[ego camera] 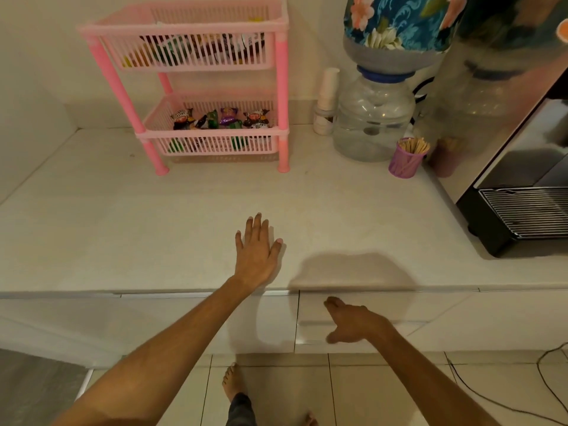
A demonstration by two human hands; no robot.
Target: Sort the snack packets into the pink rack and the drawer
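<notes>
The pink rack (282,96) stands at the back of the white counter (123,229), with two basket tiers. Several snack packets (221,118) lie in its lower basket, and more packets (199,47) show through the slats of the upper one. My left hand (256,252) rests flat on the counter near its front edge, fingers spread, holding nothing. My right hand (350,322) is below the counter edge against the white drawer front (384,305), fingers spread, holding nothing. The drawer looks closed.
A water dispenser jug (373,118) with a floral-covered bottle (399,23) stands right of the rack. Beside it are a small white bottle (325,103), a purple cup of sticks (405,158) and a black machine with a drip tray (522,216). A cable (547,395) lies on the floor.
</notes>
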